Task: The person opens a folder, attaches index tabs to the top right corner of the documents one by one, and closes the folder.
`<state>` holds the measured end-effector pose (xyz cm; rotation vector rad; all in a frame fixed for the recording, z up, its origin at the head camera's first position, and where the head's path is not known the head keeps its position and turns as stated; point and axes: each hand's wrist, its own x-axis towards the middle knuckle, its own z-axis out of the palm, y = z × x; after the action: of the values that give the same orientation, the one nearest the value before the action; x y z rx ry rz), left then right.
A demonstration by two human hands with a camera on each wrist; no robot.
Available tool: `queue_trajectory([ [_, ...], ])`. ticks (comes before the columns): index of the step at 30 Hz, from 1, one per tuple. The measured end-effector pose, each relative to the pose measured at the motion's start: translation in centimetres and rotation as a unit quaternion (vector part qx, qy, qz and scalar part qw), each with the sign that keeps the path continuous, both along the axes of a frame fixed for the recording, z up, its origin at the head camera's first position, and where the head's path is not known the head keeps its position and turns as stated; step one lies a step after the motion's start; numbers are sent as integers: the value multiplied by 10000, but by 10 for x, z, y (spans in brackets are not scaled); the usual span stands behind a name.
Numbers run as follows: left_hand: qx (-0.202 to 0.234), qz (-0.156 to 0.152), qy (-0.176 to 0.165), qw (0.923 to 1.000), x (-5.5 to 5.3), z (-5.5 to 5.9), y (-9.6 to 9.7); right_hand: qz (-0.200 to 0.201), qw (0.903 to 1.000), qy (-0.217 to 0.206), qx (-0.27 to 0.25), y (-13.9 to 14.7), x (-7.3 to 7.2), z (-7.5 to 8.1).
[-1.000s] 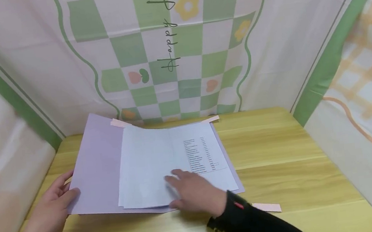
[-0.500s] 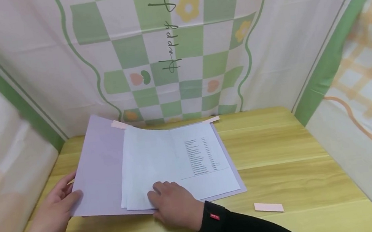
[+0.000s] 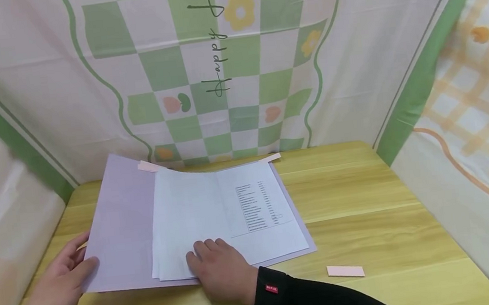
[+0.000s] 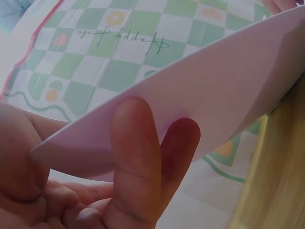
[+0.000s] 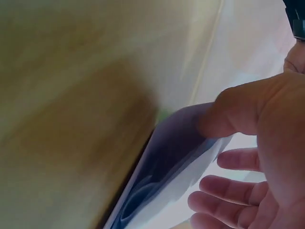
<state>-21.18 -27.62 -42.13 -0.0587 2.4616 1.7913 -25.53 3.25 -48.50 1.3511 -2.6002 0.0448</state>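
A light purple paper folder (image 3: 117, 227) lies spread open on the table, its left cover raised. White sheets (image 3: 183, 215) rest inside, and the right-hand page carries a printed table. My left hand (image 3: 63, 289) pinches the outer edge of the left cover; in the left wrist view, thumb and fingers lie on opposite sides of it. Near the front edge my right hand (image 3: 224, 273) rests on the sheets with fingers extended. The right wrist view shows its thumb (image 5: 228, 117) against the purple folder at that edge.
Pink strips stick out past the top of the folder, one at the left (image 3: 148, 166) and one at the right (image 3: 271, 158). Another pink strip (image 3: 345, 271) lies on the wooden table (image 3: 358, 200) to the right. Patterned cloth (image 3: 198, 67) hangs behind and at both sides.
My right hand has moved left across the sheets to the front edge near the fold and settled there. My left hand keeps its grip on the cover. The view has shifted slightly.
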Motion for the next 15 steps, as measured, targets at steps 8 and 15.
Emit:
queue_trajectory([
  [8, 163, -37, 53, 9998, -1, 0, -1, -177, 9991, 271, -272, -6, 2, 2],
  [15, 42, -100, 53, 9999, 0, 2, 0, -184, 9977, 216, -616, -7, 2, 5],
])
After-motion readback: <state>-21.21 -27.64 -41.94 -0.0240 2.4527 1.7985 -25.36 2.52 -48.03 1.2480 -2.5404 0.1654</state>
